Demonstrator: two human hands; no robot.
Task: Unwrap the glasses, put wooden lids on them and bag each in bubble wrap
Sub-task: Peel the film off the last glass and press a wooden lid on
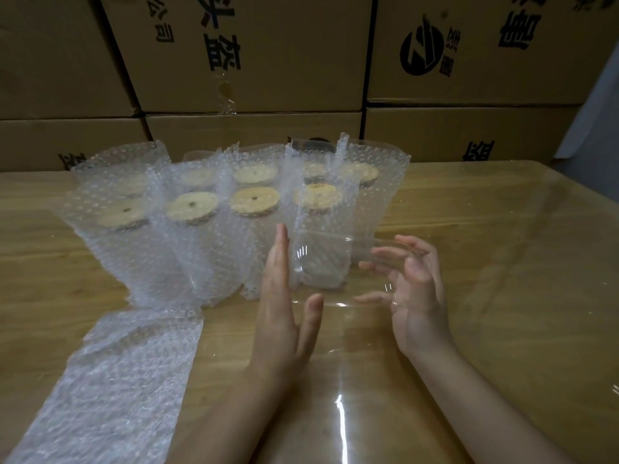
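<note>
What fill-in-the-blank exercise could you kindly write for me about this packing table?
1. The glass between the left hand and the right hand has no ___ on it yet.
2. The bagged glasses carry round lids made of ___.
3. The flat bubble wrap lies on the table at the person's ___ side.
4. The brown boxes behind the table are made of ___.
Missing words: lid; wood; left; cardboard.
</note>
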